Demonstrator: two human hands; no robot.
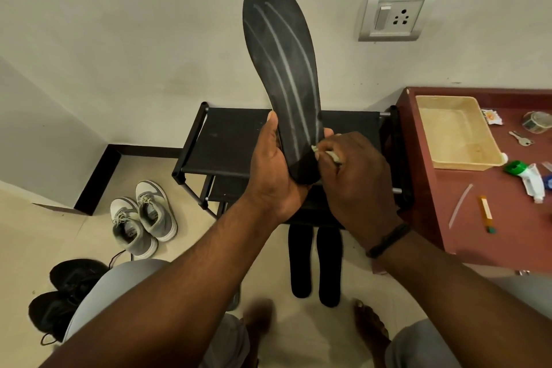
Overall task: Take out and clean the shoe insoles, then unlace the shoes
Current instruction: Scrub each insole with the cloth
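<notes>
My left hand grips the heel end of a dark insole and holds it upright in front of the wall; pale streaks run along its length. My right hand pinches a small white brush against the insole's lower right edge. Two black insoles lie side by side on the floor below my hands. A pair of grey and white laced shoes stands on the floor at left. A pair of black shoes sits at the lower left, partly hidden by my knee.
A black shoe rack stands against the wall behind my hands. A dark red table at right carries a beige tray, keys, tape and a tube. A wall socket sits up right. My bare feet are below.
</notes>
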